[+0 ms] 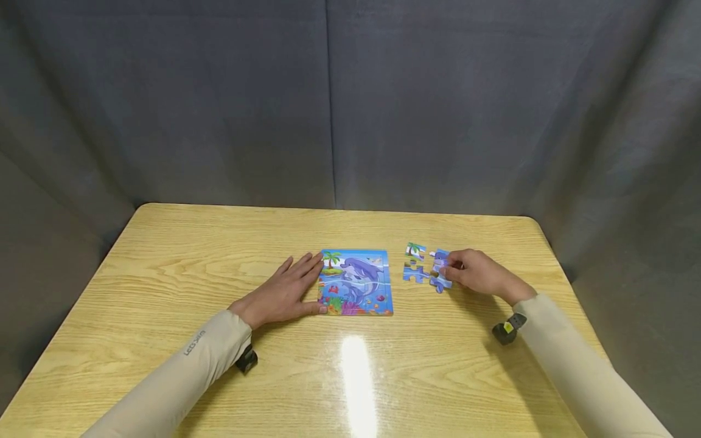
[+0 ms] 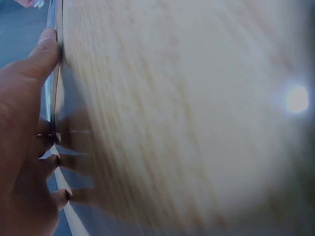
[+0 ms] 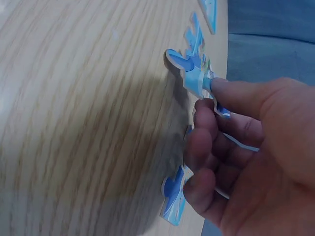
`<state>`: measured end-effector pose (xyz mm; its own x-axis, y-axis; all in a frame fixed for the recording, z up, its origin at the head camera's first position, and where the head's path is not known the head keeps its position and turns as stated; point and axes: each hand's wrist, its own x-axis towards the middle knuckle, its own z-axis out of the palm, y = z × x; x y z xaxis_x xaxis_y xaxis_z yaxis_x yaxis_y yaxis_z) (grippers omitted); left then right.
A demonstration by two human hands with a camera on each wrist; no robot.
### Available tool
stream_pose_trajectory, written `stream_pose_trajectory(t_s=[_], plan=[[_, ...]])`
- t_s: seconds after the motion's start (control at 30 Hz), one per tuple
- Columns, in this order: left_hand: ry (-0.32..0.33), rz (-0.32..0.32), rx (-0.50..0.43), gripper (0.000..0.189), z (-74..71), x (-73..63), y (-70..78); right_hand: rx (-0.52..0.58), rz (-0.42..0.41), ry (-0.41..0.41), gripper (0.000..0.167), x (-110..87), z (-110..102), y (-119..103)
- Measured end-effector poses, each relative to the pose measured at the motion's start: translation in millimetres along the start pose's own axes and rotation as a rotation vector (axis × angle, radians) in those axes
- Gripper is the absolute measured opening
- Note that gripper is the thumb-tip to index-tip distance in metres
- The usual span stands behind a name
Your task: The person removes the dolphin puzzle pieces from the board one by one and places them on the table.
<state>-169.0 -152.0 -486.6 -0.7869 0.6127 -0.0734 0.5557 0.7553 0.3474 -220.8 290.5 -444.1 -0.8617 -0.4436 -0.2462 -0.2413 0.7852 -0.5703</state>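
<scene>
A square dolphin puzzle board lies on the table, its picture of dolphins, a palm tree and corals facing up. My left hand lies flat at the board's left side, fingers spread straight, fingertips and thumb on its edge. To the board's right are several loose jigsaw pieces, among them a palm tree piece at the back. My right hand is over the rightmost of them and pinches a blue jigsaw piece between thumb and fingers. Another blue piece shows beneath its curled fingers in the right wrist view.
The wooden table has rounded far corners and carries a bright light reflection in front of the board. Grey curtains hang behind it and along both sides. Each wrist wears a small black camera on a strap.
</scene>
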Motion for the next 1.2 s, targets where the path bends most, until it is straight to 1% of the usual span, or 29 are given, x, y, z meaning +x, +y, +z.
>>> stream_pose_trajectory(t_s=[0.1,0.2,0.37,0.57,0.8,1.03,1.2], plan=[[0.007,0.003,0.004,0.099,-0.7,0.4,-0.4,-0.066,0.016,0.021,0.022,-0.8,-0.8,0.0],[0.012,0.005,0.007,0.098,-1.2,0.7,-0.4,-0.105,0.025,0.025,0.02,-2.1,-1.1,0.6],[0.007,0.006,0.005,0.098,-0.8,0.9,-0.2,-0.166,0.055,0.036,0.022,-3.9,-0.2,0.0],[0.006,0.005,0.0,0.098,-0.2,0.9,-0.4,-0.21,0.081,0.049,0.023,-4.8,0.6,-2.4],[0.004,0.003,0.001,0.098,-0.6,0.9,0.4,-0.265,0.072,0.078,0.023,-7.4,3.1,-3.7],[0.008,0.007,-0.01,0.099,-1.0,-0.1,1.0,-0.265,0.046,0.108,0.019,-5.7,6.7,-0.2],[0.001,0.005,-0.001,0.098,-0.4,0.1,0.4,-0.227,0.041,0.122,0.018,-1.8,2.7,-3.6]])
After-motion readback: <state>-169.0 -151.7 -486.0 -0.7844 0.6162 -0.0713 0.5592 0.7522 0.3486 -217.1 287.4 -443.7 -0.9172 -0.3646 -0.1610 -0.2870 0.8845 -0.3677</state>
